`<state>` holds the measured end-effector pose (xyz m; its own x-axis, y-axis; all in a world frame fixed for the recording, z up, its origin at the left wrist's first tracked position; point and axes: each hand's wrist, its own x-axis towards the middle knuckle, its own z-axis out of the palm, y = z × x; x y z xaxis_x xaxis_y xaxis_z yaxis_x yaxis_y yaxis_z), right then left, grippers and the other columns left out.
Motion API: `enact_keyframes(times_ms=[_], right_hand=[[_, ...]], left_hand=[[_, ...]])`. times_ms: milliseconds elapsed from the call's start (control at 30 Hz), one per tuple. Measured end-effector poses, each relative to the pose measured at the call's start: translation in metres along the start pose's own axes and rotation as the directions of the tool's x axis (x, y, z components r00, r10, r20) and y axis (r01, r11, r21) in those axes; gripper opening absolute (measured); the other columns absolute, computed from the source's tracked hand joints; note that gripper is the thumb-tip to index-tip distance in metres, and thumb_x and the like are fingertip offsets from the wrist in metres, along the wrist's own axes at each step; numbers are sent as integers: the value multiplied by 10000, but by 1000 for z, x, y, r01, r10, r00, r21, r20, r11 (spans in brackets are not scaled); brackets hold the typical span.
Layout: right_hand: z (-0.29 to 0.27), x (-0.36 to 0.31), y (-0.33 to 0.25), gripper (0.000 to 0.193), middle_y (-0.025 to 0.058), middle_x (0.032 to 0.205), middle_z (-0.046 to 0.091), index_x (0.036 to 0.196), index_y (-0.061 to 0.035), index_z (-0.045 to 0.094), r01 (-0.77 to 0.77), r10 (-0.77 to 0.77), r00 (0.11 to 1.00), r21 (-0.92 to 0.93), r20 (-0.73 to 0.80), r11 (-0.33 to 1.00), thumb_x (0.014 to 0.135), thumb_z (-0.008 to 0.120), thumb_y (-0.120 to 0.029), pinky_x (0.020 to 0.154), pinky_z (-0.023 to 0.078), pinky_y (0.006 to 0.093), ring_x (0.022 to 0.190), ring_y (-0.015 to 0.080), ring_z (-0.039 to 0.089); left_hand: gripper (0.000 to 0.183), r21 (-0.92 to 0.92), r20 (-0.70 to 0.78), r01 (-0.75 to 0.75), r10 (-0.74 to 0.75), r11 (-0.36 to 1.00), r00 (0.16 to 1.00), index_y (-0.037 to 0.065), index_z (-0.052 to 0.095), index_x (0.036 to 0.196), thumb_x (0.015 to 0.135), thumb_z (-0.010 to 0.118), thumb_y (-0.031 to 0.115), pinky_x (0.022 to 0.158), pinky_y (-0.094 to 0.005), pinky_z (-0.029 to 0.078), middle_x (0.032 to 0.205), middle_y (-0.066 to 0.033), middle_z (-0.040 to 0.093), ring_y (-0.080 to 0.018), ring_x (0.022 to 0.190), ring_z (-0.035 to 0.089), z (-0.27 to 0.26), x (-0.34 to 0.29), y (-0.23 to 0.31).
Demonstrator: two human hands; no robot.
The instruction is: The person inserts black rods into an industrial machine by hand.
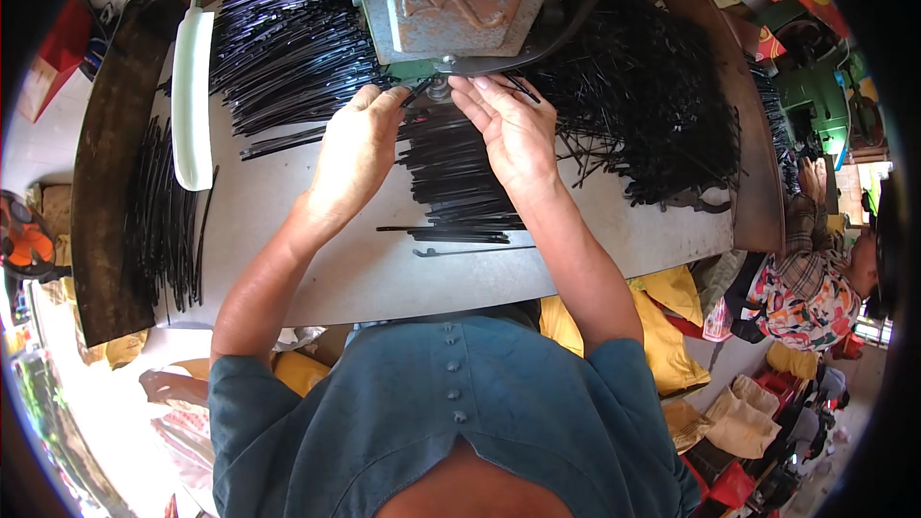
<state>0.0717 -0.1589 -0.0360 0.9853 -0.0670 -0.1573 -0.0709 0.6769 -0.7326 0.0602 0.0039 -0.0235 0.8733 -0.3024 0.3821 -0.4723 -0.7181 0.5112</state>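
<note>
My left hand [357,139] pinches a thin black rod [418,91] just under the head of a grey metal machine [460,0]. Close by on the other side, my right hand [513,129] has its thumb and fingers together around another slim black rod [524,88], partly hidden by the fingers. Between the hands is the machine's small round metal working part [438,88]. Below it, a row of black rods [456,168] lies stacked crosswise on the pale metal tabletop [336,269].
Large heaps of black rods lie at the back left [288,48] and right [643,96]. A smaller bundle [163,221] rests at the left edge. A white lamp [194,101] hangs over the table. Pliers [705,200] lie at right. Another person [806,297] sits farther right.
</note>
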Motion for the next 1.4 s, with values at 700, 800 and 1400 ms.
enact_keyframes(times_ms=[700, 800, 1400], right_hand=[[-6, -18, -16, 63, 47, 713, 538, 778, -42, 504, -243, 412, 893, -577, 180, 780, 761, 556, -72, 475, 426, 234, 542, 105, 490], [6, -19, -7, 97, 27, 693, 537, 791, -46, 503, -251, 482, 843, -618, 239, 745, 777, 569, -114, 434, 407, 211, 511, 90, 490], [-53, 40, -26, 250, 159, 935, 515, 994, 71, 445, -289, 293, 947, -51, 132, 956, 858, 434, -139, 797, 474, 320, 897, 224, 530]], left_hand=[[98, -687, 574, 665, -345, 291, 743, -51, 471, 706, 764, 457, 27, 337, -291, 462, 543, -115, 520, -194, 414, 553, -11, -29, 9], [100, -725, 638, 677, -249, 124, 729, -35, 478, 701, 772, 452, 30, 341, -281, 459, 543, -108, 511, -190, 407, 545, -7, -33, 18], [151, -728, 416, 527, -328, 439, 848, -20, 550, 746, 682, 586, 112, 495, -275, 467, 661, -107, 564, -181, 596, 581, 19, -12, 29]])
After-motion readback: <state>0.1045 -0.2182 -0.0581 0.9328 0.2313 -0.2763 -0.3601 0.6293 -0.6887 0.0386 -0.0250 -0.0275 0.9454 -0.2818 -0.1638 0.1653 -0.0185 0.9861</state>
